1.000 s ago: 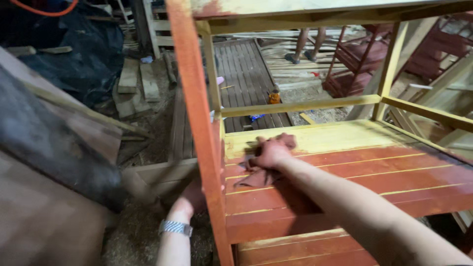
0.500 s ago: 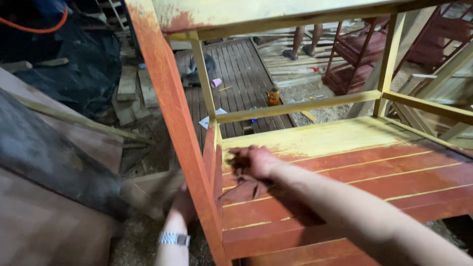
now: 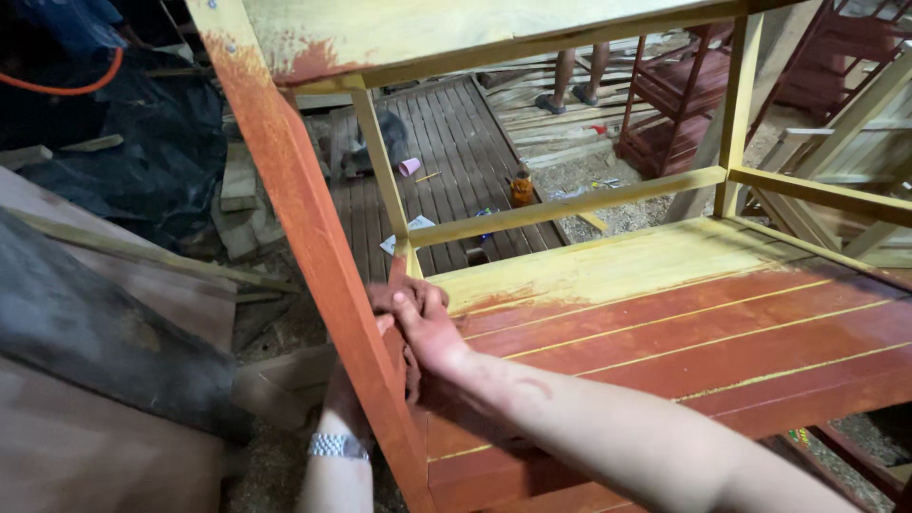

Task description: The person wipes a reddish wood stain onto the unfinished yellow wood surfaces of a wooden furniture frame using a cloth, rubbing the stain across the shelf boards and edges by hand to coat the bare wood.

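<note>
The right hand is closed round a dark, stain-soaked rag, pressing it vs. the near-left corner of the slatted wooden shelf, right where the shelf meets the front upright post. Fingers curl over the shelf's edge; the rag hangs bunched under the palm, mostly hidden by hand & post. Forearm runs across the red-brown slats from lower right.

The left hand sits behind the post, low down, w/ a silver metal-link wristwatch on the wrist. Only the wrist & a bit of the hand show, so can't tell whether it grips anything or how wide it's open.

Shelf is red-brown over most of the front slats, still pale yellow along the back strip (same for the thin yellow rails at the rear). The post is red-brown too, w/ a smear of it on the corner of the pale top board.

Beyond the frame: a dark slatted wood panel on the ground, a small pink cup & an orange bottle on it. Another person's feet in sandals stand further back, near red-stained racks.
</note>
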Demonstrator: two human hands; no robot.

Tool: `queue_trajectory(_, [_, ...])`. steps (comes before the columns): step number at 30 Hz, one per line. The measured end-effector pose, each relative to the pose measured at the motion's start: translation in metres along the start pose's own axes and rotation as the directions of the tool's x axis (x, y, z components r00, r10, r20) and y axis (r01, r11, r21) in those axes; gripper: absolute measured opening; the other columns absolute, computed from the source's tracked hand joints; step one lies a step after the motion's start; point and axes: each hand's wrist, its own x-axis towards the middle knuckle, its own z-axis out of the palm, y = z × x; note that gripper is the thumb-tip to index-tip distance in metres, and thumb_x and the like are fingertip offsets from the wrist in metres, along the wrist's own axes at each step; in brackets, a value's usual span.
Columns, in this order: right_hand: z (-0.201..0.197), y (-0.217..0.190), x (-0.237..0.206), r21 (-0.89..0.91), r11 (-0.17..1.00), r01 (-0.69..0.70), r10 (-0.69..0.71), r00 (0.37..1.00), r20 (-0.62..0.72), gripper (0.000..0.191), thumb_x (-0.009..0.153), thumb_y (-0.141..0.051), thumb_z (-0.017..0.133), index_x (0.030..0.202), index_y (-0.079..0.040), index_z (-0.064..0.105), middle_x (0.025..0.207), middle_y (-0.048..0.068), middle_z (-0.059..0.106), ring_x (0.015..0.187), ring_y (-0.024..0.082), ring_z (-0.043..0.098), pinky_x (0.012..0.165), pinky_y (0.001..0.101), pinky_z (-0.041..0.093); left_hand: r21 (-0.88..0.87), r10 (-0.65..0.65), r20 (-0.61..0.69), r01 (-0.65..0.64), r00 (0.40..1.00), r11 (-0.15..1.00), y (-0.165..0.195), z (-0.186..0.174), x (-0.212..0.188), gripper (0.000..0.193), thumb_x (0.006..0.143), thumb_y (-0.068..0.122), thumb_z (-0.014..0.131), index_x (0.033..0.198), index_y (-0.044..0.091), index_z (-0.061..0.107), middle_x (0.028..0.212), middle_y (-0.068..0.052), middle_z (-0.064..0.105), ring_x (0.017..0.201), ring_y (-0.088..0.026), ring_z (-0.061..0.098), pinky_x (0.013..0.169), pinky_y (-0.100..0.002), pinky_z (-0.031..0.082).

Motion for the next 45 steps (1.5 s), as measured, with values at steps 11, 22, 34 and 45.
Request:
queue_trajectory(11, [0.01,-0.016,0.038,0.322,0.947,0.001,-0.009,1.0,0.022,0.056,0.107,-0.027,0.047,0.151,-0.005,0.02,0.133,0.019,0.063,0.116,0.029,0.069,0.096,0.0371,0.058,-0.02,-0.026,-0.03,0.026,0.999,0.999,0.012,0.021,-0.023,0.04,0.093,0.027,0.064,0.127,0.006,0.064,0.115,-0.006,0.073,0.103,-0.019,0.07,0.089,-0.034,0.057])
queue_trajectory(22, [-0.015,-0.059,-0.006,0.098,0.94,-0.326,0.301,0.932,0.203,0.056,0.107,-0.049,0.031,0.132,-0.005,0.054,0.117,0.021,0.069,0.096,0.029,0.069,0.082,0.0452,0.058,0.006,-0.032,-0.023,0.032,0.999,0.999,0.036,0.053,-0.052,0.043,0.093,0.027,0.065,0.13,0.007,0.062,0.116,-0.005,0.072,0.104,-0.018,0.068,0.089,-0.034,0.056])
queue_trajectory(34, [-0.018,-0.104,-0.023,0.054,0.845,-0.532,0.518,0.839,0.166,0.065,0.103,-0.053,0.032,0.143,-0.006,0.054,0.123,0.022,0.07,0.105,0.038,0.071,0.088,0.0515,0.058,-0.008,-0.108,0.0,0.108,0.994,0.994,0.051,0.079,-0.083,0.047,0.093,0.027,0.065,0.135,0.007,0.06,0.117,-0.004,0.07,0.105,-0.017,0.067,0.089,-0.033,0.055])
queue_trajectory(45, [-0.002,-0.114,0.018,0.057,0.886,-0.461,0.451,0.882,0.134,0.06,0.105,-0.044,0.028,0.136,-0.002,0.059,0.123,0.021,0.068,0.107,0.033,0.07,0.091,0.0509,0.057,-0.025,-0.105,-0.002,0.104,0.995,0.994,0.087,0.087,-0.108,0.051,0.093,0.028,0.065,0.139,0.007,0.058,0.119,-0.003,0.068,0.105,-0.016,0.065,0.089,-0.033,0.053])
